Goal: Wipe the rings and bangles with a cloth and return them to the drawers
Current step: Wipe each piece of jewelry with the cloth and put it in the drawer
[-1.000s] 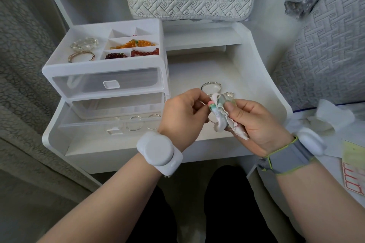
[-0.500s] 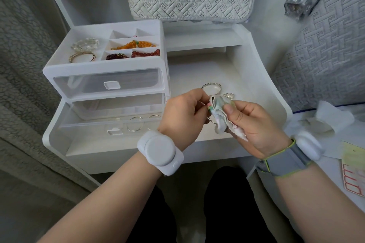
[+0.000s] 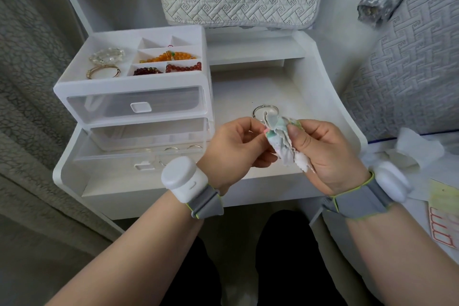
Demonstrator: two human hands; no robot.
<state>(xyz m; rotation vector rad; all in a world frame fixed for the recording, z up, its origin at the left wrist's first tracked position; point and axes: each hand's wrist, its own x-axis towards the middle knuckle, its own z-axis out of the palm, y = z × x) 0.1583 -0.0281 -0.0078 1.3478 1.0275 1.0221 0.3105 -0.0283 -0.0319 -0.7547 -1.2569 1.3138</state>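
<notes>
Wiping looked about midway, I'd say: a few rings [image 3: 171, 149] lay in the open drawer [image 3: 111, 159], and one silver bangle [image 3: 270, 107] sat on the desk [image 3: 248, 87] just behind the hands. The right hand [image 3: 323, 154] pinched the crumpled, pale cloth [image 3: 280, 136] under its thumb. The left hand [image 3: 233, 146] pinched its edge, any ring inside hidden.

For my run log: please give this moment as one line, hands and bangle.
left hand: pinches cloth | right hand: grips cloth | in cloth: unseen | silver bangle: on shelf behind cloth | bottom drawer: open
</notes>
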